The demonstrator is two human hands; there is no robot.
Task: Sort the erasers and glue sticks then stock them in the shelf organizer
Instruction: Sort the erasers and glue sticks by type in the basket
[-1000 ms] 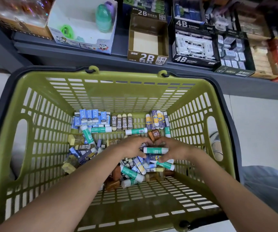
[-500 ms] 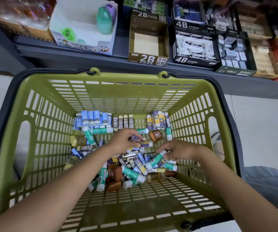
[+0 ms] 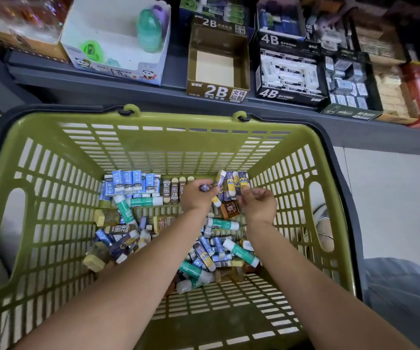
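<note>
Head view: my left hand (image 3: 195, 195) pinches a purple eraser (image 3: 206, 187); whether my curled right hand (image 3: 256, 203) holds anything, I cannot tell. Sorted rows line the basket (image 3: 52, 223); a mixed heap remains, the 2B box (image 3: 217, 72) unstocked.

Left hand (image 3: 195, 195) pinches a purple eraser (image 3: 206, 188) beside the curled right hand (image 3: 257, 202) in the green basket (image 3: 52, 198).

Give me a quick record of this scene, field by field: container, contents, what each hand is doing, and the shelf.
container: green basket
contents: loose erasers and glue sticks piled on the bottom; blue erasers lined up along the far wall
left hand: pinches a small purple eraser
right hand: fingers curled, by the yellow-and-purple erasers; contents unclear
shelf: empty 2B box; stocked 4B box
</note>
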